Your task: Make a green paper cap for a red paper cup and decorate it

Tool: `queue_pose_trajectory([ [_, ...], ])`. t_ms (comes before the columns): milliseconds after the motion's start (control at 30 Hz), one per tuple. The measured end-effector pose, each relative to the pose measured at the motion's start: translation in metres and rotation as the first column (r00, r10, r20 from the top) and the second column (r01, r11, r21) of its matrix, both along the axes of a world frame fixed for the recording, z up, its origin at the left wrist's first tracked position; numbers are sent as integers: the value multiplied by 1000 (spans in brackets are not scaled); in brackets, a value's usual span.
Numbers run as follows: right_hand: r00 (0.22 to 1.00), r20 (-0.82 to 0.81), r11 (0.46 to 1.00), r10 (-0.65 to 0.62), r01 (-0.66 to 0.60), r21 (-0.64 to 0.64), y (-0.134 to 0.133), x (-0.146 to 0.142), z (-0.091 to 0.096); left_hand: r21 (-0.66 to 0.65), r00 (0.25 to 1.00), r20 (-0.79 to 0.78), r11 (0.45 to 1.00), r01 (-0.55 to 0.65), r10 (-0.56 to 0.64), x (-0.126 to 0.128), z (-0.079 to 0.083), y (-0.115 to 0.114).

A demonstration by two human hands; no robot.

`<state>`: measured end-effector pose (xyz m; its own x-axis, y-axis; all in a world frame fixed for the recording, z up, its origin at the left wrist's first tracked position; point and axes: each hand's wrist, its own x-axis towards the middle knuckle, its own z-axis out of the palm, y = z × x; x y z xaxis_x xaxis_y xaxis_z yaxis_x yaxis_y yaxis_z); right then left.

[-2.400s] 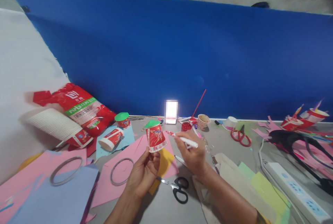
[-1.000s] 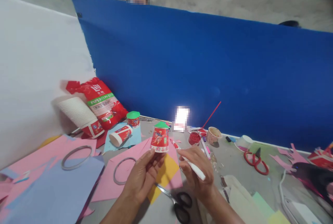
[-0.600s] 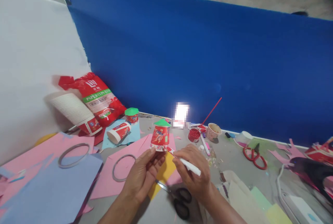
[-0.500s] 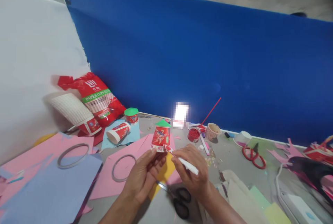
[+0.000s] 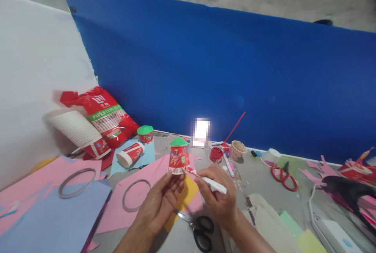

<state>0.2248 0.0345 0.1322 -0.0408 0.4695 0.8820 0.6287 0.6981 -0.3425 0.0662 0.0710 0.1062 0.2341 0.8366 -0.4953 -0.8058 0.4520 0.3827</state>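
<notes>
- The red paper cup (image 5: 177, 159) is taken here as the centre of the clock, with twelve away from the person. It is held in the air above the bench (image 5: 255, 174), wide rim down, its green paper top (image 5: 179, 142) upward.
- The left hand (image 5: 163, 196) comes from seven o'clock. Its grip is closed on the cup's rim, thumb at the front and fingers curled below, perhaps so that the printed wall is left uncovered.
- The right hand (image 5: 219, 190) is at four o'clock. Its grip is closed around a white marker (image 5: 216, 186), just behind the red front part, probably for fine control. The marker's end is at the cup's lower right edge; whether it touches, one cannot tell.
- At ten o'clock stands a second green-topped cup (image 5: 145, 138); at nine o'clock another cup (image 5: 132, 154) lies on its side. Both are on blue paper (image 5: 150, 155).
- At three o'clock is an open red jar (image 5: 216, 155), and farther the red-handled scissors (image 5: 285, 179).
- At five o'clock, the black-handled scissors (image 5: 190, 221) lie between the forearms, partly over yellow paper (image 5: 190, 189); a lowered hand could meet them.
- At eight o'clock a grey ring (image 5: 124, 203) lies on pink paper (image 5: 113, 217), near the left wrist.
</notes>
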Motion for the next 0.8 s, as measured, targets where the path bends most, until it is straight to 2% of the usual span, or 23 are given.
queue_pose_trajectory([
  [100,1000,5,1000,-5,5,-1,2,0,-1,17,1000,-5,1000,9,-9,0,1,-1],
  [300,989,-74,992,-126,126,-5,3,8,0,-15,1000,12,1000,7,-6,-1,3,-1],
  [533,1000,-5,999,-28,29,14,-3,2,7,-39,999,32,999,12,-11,-2,3,0],
  [633,999,9,999,-46,46,30,-2,2,6,-37,999,30,999,22,-21,-1,4,0],
  [800,972,-197,991,-130,126,-34,2,14,1,-48,999,41,999,25,-23,-3,7,-1],
])
